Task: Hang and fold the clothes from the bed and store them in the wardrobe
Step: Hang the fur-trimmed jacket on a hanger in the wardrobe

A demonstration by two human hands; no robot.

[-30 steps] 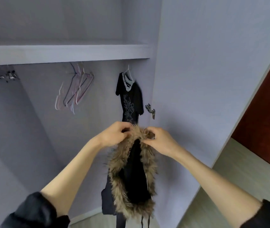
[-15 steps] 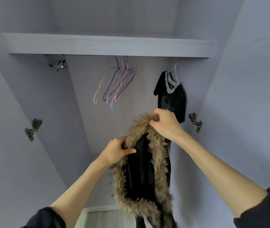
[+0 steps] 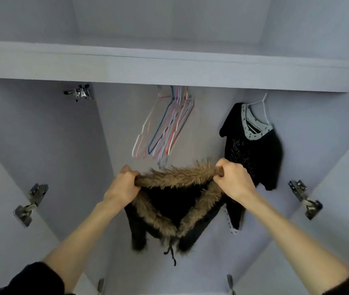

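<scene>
- The coat (image 3: pixel 175 201), black with a brown fur trim, hangs stretched between both hands inside the wardrobe, below the shelf (image 3: pixel 169 67).
- The left hand (image 3: pixel 124 186) has its fingers curled round the left end of the fur trim.
- The right hand (image 3: pixel 233 179) is clenched round the right end of the trim, level with the left hand.
- Between the hands the trim runs in a slight arch; under it the coat sags in a V, with a dark cord dangling at the bottom.
- A bunch of bare hangers (image 3: pixel 165 128), pink, blue and white, hangs under the shelf, just above and behind the coat.
- A black top (image 3: pixel 254 150) with a patterned grey collar hangs on a white hanger, right of the bare hangers and just behind the right hand.
- Metal hinges (image 3: pixel 29 205) sit on the side panels, left and right of the coat.
- Both forearms are bare, with dark sleeves pushed up near the elbows.
</scene>
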